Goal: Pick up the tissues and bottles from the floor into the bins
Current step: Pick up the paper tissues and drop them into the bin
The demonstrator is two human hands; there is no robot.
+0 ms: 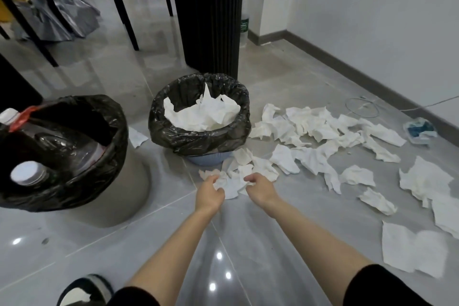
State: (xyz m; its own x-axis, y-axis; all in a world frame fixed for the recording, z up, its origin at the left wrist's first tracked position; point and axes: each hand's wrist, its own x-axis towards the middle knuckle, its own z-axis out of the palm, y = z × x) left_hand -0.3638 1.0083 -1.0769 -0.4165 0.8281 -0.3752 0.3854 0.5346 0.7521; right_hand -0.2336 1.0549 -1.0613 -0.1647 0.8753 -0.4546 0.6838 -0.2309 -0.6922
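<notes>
The left hand (210,191) and right hand (258,187) each clutch crumpled tissues (231,181) on the floor (173,231), just before the bin (198,136). Likely light, soft and squashable: bunch a handful by its folds, anywhere.

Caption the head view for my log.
Left hand and right hand grip floor tissues beside the tissue bin; bottles lie in the grey bin.

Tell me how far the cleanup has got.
Done: bottles lie in the grey bin, tissues in the blue bin. In hand: left hand and right hand grip a tissue clump. Left: scattered tissues across the floor, plus a bottle beside the black column.
</notes>
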